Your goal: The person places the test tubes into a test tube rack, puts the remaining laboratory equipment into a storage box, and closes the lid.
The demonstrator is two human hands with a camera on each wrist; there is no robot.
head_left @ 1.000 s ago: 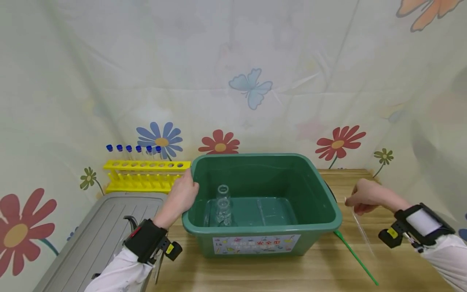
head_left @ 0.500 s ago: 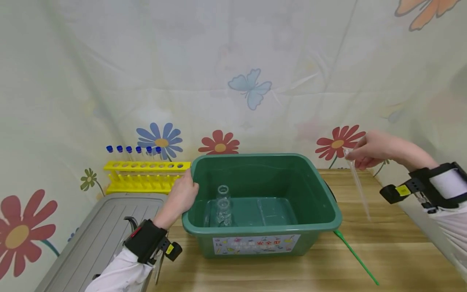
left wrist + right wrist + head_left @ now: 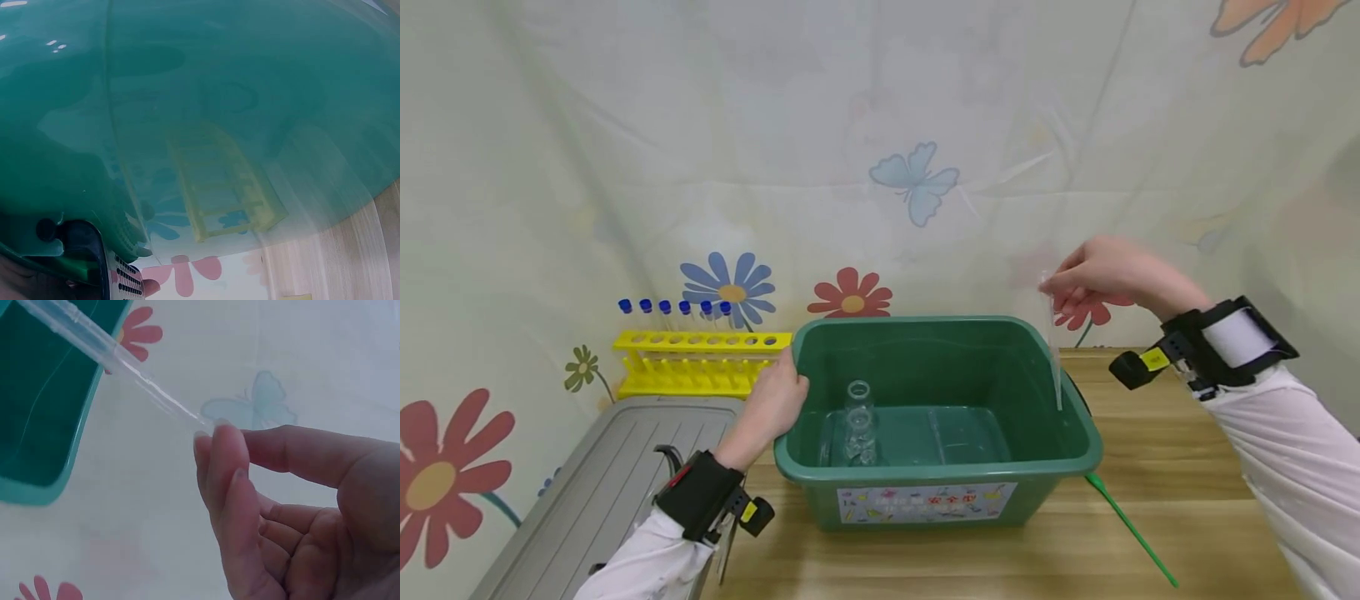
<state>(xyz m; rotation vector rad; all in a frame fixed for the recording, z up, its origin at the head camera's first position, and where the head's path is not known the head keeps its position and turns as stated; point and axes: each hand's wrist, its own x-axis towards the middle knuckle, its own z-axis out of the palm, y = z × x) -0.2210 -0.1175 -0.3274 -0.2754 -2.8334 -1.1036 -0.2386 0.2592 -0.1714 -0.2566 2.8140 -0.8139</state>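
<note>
A green plastic tub (image 3: 940, 473) stands on the wooden table, and my left hand (image 3: 777, 396) grips its left rim. Two clear glass bottles (image 3: 861, 433) are inside the tub at the left. My right hand (image 3: 1105, 271), raised above the tub's right rim, pinches the upper end of a slender clear tube (image 3: 1054, 350) between thumb and fingers. The tube hangs nearly upright, its lower end overlapping the tub's inner right wall. In the right wrist view, the fingertips meet at one end of the tube (image 3: 150, 381). The tub's wall fills most of the left wrist view.
Behind and left of the tub stands a yellow test tube rack (image 3: 700, 340) with several blue-capped tubes (image 3: 665, 307). A grey ridged lid (image 3: 617, 467) lies at the left. A green stick (image 3: 1131, 529) rests on the table at the tub's right. A flowered cloth hangs behind.
My right hand has lifted the clear tube from low over the table at the right, then brought it leftward to the tub's right rim. My left hand has stayed on the rim.
</note>
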